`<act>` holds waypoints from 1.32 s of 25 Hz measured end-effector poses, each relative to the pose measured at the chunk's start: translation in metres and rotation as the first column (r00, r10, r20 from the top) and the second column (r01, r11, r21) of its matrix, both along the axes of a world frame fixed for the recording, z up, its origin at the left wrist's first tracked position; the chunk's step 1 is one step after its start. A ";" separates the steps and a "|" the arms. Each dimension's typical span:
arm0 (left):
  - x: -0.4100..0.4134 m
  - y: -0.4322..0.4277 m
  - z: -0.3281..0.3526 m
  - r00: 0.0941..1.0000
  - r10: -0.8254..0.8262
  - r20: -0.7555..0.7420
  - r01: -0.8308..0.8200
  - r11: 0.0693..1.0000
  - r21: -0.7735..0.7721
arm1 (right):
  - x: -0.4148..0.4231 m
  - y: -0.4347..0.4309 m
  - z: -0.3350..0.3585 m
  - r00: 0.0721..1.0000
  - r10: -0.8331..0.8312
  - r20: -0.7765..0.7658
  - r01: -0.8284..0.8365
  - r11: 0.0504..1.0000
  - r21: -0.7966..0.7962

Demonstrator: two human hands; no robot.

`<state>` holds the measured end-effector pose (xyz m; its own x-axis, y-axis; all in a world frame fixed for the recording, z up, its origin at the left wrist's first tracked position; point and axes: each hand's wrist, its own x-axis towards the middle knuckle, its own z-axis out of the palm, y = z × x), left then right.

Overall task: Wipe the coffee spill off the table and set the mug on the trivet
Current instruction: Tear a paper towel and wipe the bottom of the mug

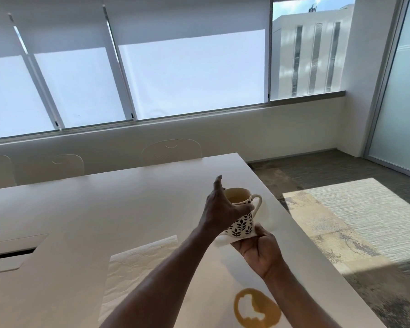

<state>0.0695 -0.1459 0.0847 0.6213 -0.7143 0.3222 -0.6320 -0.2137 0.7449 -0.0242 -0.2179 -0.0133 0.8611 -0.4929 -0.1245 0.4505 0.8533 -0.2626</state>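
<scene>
The left hand (219, 209) held the mug (240, 213) up above the desk (92, 209), its grip closed around the mug's upper body, thumb wrapped across the front and index finger stretched up past the rim. The mug was cream with a dark leaf print; its handle pointed right, and pale liquid showed inside. The right hand (260, 250) was under the mug, palm up, its grip closed on a white tissue (225, 240) pressed against the mug's base. The tissue's edge stuck out to the left below the mug.

The spill (257, 308) lay on the desk near the front edge, just beside the right forearm: a brown ring of coffee with a bare patch in its middle. A towel (137, 268), white and textured, lay flat on the desk left of the spill, partly under the left forearm. A cable hatch (12, 253) sat in the desk at far left. White chairs (172, 150) stood at the far side, below the blinds (187, 74). No trivet could be made out.
</scene>
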 end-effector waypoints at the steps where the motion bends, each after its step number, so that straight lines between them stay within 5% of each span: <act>1: 0.000 0.002 0.001 1.000 0.006 0.003 -0.006 1.000 -0.003 | -0.002 0.001 0.000 1.000 0.002 -0.009 -0.002 1.000 -0.002; 15: -0.017 0.010 0.009 0.999 0.004 -0.040 -0.004 1.000 0.002 | -0.023 -0.009 0.020 0.961 -0.212 -0.178 0.214 0.977 -0.008; 23: -0.020 0.013 0.012 1.000 0.001 0.007 -0.001 1.000 -0.017 | -0.007 0.016 0.014 0.995 -0.102 0.008 0.102 0.994 -0.028; 33: -0.006 0.030 0.016 0.999 0.045 -0.009 -0.045 0.999 0.009 | -0.029 0.012 0.013 0.999 0.002 -0.041 -0.004 1.000 -0.030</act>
